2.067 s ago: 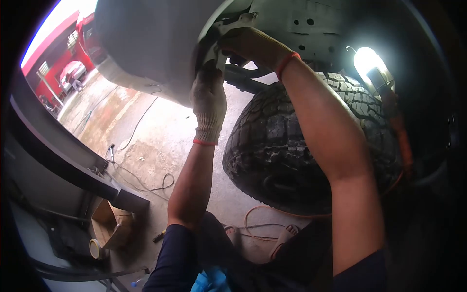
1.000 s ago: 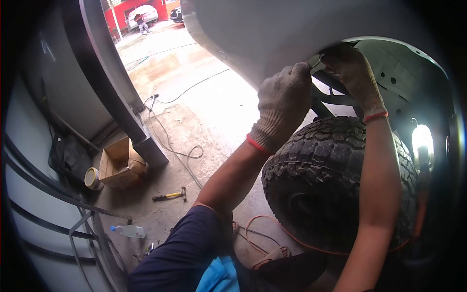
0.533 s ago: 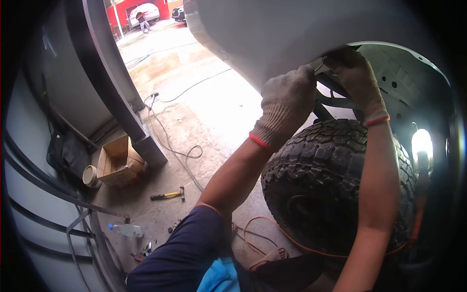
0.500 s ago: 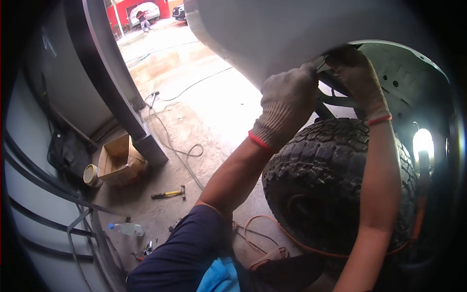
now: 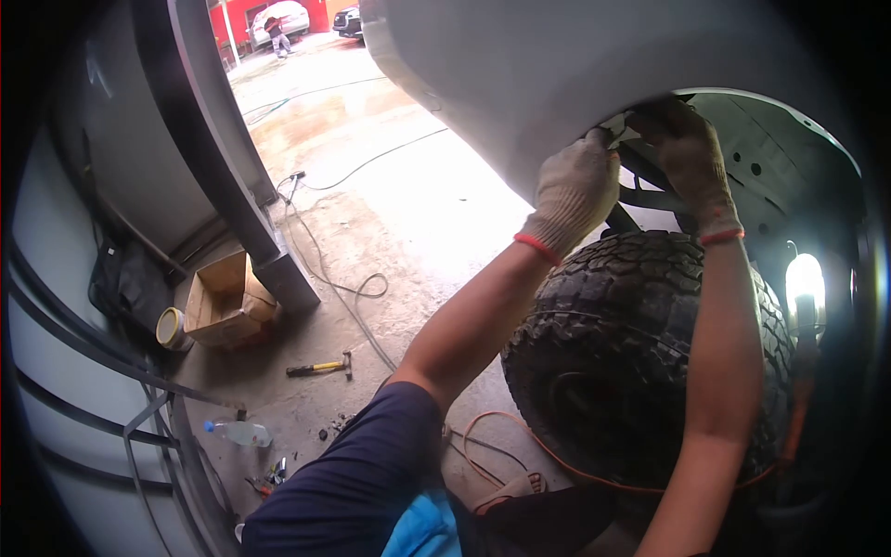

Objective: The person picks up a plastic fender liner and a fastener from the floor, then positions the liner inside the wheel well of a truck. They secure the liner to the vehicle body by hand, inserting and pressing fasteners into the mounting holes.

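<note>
A pale car body panel (image 5: pixel 501 84) curves over a wheel arch at the upper right. My left hand (image 5: pixel 580 181), in a knitted glove with a red cuff, is closed at the arch edge; what it grips is too small to name. Beside it on the right, my right hand (image 5: pixel 691 162), gloved alike, reaches up under the arch edge, its fingertips dark and hidden in shadow. Below both hands stands a knobbly black tire (image 5: pixel 613 297). A lit work lamp (image 5: pixel 805 288) hangs to the right of the tire.
On the floor at left are a cardboard box (image 5: pixel 227 302), a small tub (image 5: pixel 171 328), a hammer (image 5: pixel 320 369), a plastic bottle (image 5: pixel 239 433) and some tools (image 5: pixel 269 481). An orange cable (image 5: pixel 557 455) loops by the tire. A distant person (image 5: pixel 277 35) stands near a parked car.
My left hand has moved slightly right and down, closer to the right hand. My right hand has shifted little. The view has moved slightly.
</note>
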`<control>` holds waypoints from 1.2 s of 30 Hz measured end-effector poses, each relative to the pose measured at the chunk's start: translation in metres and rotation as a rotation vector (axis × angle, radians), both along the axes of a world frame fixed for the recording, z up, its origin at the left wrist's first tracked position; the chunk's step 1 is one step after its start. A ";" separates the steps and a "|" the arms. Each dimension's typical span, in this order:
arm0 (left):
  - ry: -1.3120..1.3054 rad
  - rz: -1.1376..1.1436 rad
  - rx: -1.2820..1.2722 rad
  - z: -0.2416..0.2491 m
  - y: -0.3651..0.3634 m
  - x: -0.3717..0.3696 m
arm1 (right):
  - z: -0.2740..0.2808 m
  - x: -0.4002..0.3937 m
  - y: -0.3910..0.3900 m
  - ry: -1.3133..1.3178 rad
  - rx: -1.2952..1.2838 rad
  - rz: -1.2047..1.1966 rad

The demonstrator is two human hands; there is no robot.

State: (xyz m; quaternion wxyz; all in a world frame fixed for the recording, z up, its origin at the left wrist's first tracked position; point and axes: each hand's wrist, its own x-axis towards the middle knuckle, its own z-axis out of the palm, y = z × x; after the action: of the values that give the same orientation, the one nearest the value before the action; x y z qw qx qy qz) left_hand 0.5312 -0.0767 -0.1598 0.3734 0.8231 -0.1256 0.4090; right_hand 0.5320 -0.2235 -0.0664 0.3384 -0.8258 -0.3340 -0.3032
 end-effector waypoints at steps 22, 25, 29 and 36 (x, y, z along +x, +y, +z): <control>0.096 -0.032 0.004 -0.001 -0.002 0.008 | -0.003 0.010 -0.005 -0.047 -0.033 0.032; 0.038 -0.056 -0.010 0.004 0.003 -0.002 | 0.002 0.004 -0.004 -0.008 -0.011 0.017; 0.144 -0.040 -0.005 0.008 -0.003 0.002 | -0.002 0.004 -0.001 0.021 0.014 0.051; 0.030 -0.056 0.095 0.018 0.024 -0.034 | -0.002 0.005 -0.005 0.021 0.014 0.070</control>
State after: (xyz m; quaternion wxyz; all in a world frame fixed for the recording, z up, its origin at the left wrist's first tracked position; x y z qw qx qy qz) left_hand 0.4968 -0.0526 -0.1417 0.3469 0.8422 -0.1621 0.3795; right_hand 0.5374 -0.2282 -0.0682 0.3583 -0.8142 -0.3571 -0.2850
